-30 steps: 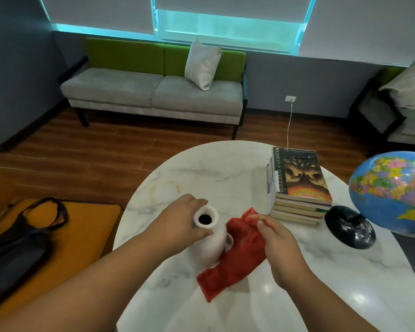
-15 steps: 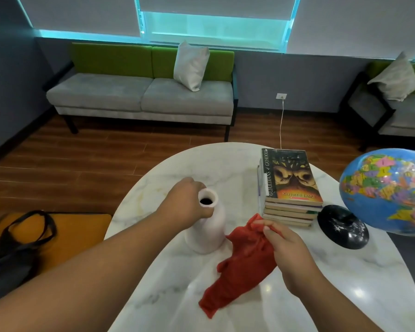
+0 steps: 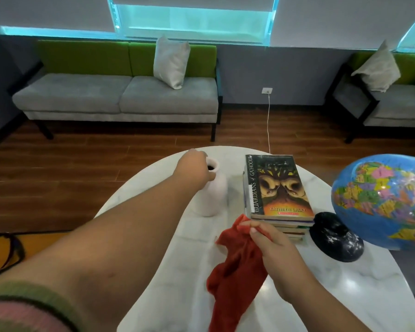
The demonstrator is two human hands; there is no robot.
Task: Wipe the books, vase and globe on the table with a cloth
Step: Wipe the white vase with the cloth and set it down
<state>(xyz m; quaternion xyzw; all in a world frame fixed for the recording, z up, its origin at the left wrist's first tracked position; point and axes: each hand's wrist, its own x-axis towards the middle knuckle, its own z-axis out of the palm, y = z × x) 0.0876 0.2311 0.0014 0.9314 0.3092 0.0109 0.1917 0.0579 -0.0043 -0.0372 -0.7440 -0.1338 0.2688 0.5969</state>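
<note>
A white vase (image 3: 213, 192) stands upright on the round marble table (image 3: 345, 291), left of a stack of books (image 3: 279, 188). My left hand (image 3: 193, 170) grips the vase by its neck, arm stretched far across the table. My right hand (image 3: 273, 245) pinches a red cloth (image 3: 235, 264), which hangs down onto the tabletop just in front of the books. A blue globe (image 3: 383, 202) on a black base (image 3: 336, 238) stands at the right, beside the books.
A grey and green sofa (image 3: 120, 92) with a white cushion lines the far wall. An armchair (image 3: 388, 101) sits at the back right. A white cable (image 3: 268, 121) runs from a wall socket toward the table. A black bag strap (image 3: 5, 250) lies at lower left.
My left hand has carried the vase away from me, from near the cloth to the far left part of the table. My right hand has lifted the cloth's end toward the books.
</note>
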